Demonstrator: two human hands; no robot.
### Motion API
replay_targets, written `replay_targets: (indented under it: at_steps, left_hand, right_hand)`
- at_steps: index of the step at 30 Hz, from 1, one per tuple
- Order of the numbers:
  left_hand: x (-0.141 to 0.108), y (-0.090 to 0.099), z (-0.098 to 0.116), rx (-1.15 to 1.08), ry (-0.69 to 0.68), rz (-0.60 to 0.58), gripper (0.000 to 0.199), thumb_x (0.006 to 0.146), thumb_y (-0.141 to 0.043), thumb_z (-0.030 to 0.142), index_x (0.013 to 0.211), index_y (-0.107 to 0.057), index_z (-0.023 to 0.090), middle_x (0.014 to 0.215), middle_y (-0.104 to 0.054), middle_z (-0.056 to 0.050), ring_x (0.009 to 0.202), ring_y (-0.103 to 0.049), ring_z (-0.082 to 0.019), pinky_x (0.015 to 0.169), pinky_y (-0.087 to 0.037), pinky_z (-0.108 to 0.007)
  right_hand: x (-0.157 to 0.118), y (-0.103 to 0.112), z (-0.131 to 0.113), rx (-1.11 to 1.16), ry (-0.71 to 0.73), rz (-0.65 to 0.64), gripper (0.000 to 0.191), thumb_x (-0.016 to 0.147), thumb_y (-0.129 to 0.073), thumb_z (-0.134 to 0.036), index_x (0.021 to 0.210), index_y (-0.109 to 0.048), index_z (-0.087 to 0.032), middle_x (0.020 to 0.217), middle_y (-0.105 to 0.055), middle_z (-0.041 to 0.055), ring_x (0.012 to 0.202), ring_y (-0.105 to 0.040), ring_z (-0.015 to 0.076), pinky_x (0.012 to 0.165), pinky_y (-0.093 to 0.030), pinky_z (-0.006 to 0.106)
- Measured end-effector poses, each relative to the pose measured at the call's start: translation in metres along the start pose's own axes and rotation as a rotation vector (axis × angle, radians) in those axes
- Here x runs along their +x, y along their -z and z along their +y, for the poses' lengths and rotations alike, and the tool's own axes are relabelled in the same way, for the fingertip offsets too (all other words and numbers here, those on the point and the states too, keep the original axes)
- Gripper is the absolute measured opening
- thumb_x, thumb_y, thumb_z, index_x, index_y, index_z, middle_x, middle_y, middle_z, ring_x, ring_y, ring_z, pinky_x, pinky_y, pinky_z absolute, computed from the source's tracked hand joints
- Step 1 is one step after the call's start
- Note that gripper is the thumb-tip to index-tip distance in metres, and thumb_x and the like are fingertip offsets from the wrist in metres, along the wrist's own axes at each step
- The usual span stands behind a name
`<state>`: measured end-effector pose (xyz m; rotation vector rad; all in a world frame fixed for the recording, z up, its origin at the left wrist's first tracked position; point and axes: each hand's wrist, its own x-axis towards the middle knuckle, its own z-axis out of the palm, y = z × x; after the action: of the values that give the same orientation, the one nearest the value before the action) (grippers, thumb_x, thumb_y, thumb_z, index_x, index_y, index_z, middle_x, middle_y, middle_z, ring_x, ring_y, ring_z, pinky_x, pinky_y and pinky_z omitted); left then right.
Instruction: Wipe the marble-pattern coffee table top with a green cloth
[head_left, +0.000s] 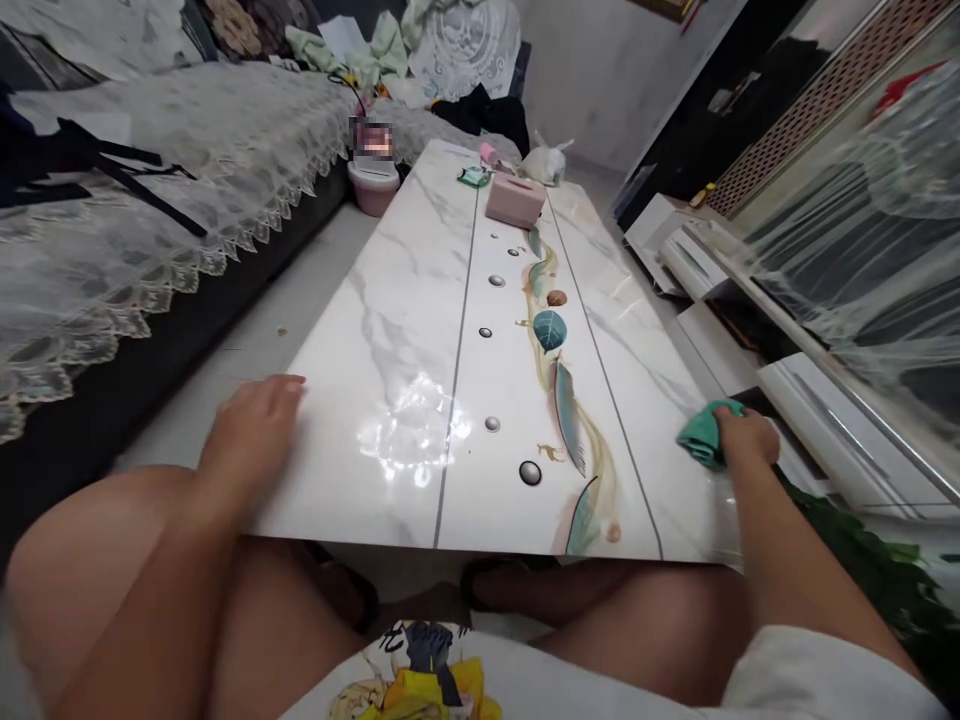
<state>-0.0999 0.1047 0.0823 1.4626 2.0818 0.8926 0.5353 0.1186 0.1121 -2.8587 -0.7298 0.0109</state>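
A long white marble-patterned table (360, 330) stretches away from me, with leaf, feather and pebble designs printed down its middle panel. At its left edge rests my left hand (255, 425), fingers stretched out and holding nothing. My right hand (746, 435) is at the table's right edge, closed on a green cloth (701, 436). The cloth is bunched up and touches the tabletop, and part of it is hidden under the fingers.
Toward the far end stand a pink tissue box (516, 200), a green packet (473, 177) and a plastic bag (545, 163). A lace-covered sofa (225, 120) runs along the left, beside a pink bin (373, 188). White drawers (832, 420) and a leafy plant (855, 550) are at right.
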Motion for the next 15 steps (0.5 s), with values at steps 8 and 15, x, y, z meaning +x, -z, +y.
replay_targets:
  at_steps: [8, 15]
  left_hand:
    - [-0.018, -0.024, 0.009, 0.602, -0.216, -0.007, 0.049, 0.104, -0.034, 0.04, 0.134, -0.069, 0.021, 0.136, -0.058, -0.02, 0.119, -0.057, -0.042, 0.094, -0.049, -0.057]
    - [-0.031, -0.047, 0.01, 0.715, -0.279, 0.097, 0.05, 0.103, -0.043, 0.036, 0.14, -0.062, 0.007, 0.142, -0.051, -0.031, 0.129, -0.052, -0.045, 0.096, -0.049, -0.053]
  right_hand:
    - [-0.071, -0.032, -0.181, 0.098, 0.432, -0.117, 0.063, 0.096, -0.04, -0.051, 0.146, -0.061, -0.019, 0.133, -0.062, 0.0265, 0.123, -0.061, 0.0366, 0.092, -0.048, 0.052]
    - [-0.29, -0.084, -0.373, 0.252, 1.039, -0.312, 0.039, 0.096, -0.056, -0.045, 0.124, -0.071, -0.024, 0.122, -0.072, 0.0037, 0.11, -0.064, 0.0223, 0.088, -0.05, 0.03]
